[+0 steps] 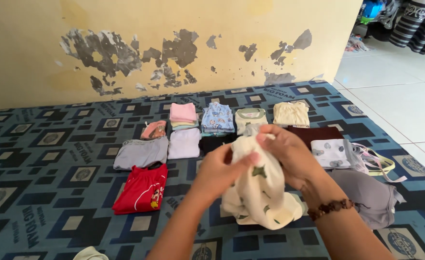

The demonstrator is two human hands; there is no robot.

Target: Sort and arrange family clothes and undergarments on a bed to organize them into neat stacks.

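A cream garment (260, 192) with dark green shapes hangs bunched between both hands above the blue patterned mattress (44, 159). My left hand (219, 171) grips its upper left part. On the upper right part, my right hand (289, 154) pinches the cloth; a brown bead bracelet (330, 208) circles that wrist. The garment's lower end rests on the mattress.
Folded clothes lie in rows beyond the hands: a red shirt (142, 188), a grey one (141, 153), a pink stack (183, 113), a blue printed one (217, 118), a pale yellow one (291, 113). A grey garment (371, 195) lies at right. White floor tiles (395, 91) border the mattress.
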